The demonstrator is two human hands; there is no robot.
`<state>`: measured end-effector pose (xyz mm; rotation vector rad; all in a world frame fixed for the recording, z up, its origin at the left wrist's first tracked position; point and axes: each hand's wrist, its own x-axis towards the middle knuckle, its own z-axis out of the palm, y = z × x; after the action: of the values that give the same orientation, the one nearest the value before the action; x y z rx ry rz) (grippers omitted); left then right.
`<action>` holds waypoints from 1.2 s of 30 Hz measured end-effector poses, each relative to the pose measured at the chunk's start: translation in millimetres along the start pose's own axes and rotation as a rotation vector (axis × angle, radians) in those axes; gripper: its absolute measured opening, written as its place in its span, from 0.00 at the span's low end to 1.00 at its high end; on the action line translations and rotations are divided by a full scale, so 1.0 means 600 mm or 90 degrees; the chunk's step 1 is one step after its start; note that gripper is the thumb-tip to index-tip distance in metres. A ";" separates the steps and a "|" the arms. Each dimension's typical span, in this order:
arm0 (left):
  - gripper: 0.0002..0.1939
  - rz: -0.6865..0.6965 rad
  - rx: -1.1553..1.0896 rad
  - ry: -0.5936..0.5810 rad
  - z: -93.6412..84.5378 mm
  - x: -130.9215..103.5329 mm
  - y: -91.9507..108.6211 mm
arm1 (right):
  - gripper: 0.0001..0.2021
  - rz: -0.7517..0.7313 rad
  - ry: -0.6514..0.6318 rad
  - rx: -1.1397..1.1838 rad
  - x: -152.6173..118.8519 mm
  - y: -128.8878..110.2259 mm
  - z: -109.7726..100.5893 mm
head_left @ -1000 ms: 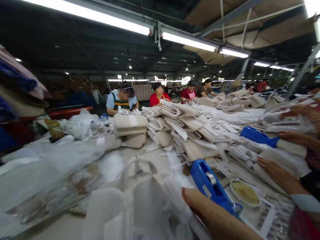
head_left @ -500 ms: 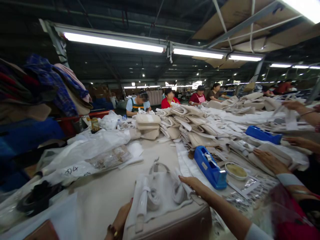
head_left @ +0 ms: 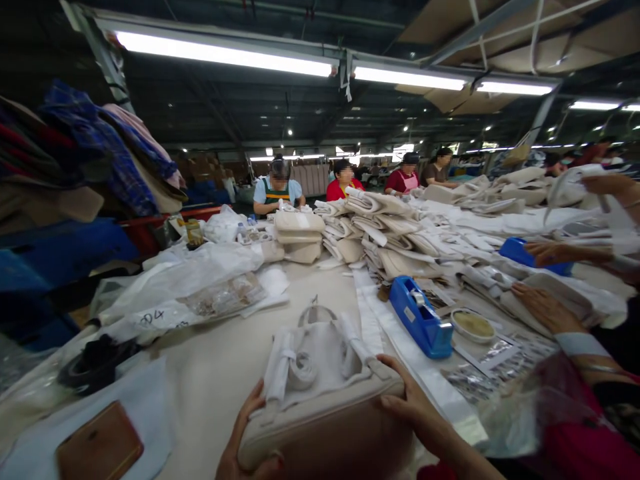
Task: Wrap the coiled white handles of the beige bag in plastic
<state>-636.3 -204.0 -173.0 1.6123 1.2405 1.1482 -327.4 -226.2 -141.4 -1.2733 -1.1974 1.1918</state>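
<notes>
Beige handbag lay at 6 o'clock on worktop, long axis 9-to-3 | left hand curled round its 9 o'clock end, gripping | right hand clasped its 3 o'clock top corner | both equally near; blue tape dispenser at 1 o'clock.

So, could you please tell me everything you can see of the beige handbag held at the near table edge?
The beige handbag looks like smooth leather-like material with a rounded, stitched top edge. It stands upright at the near edge of the table. White wrapping lies over it with rolled straps, and a curved handle rises behind. The left hand grips its left end, the right hand its right top corner.
</notes>
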 end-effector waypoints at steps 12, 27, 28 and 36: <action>0.24 -0.114 0.035 -0.012 0.001 0.155 0.010 | 0.26 0.046 -0.061 0.057 0.127 0.017 0.004; 0.16 -0.341 0.106 -0.087 0.034 0.248 -0.038 | 0.16 0.232 0.089 0.032 0.187 0.053 0.024; 0.16 -0.356 0.080 -0.104 0.034 0.254 -0.039 | 0.17 0.243 0.081 0.023 0.190 0.051 0.022; 0.25 -0.411 -0.165 -0.145 0.028 0.269 -0.032 | 0.17 0.285 0.057 -0.064 0.201 0.022 0.024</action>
<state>-607.1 -43.4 -164.9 1.0008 1.2657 0.6593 -337.4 -105.4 -158.7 -1.7124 -0.9431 1.3853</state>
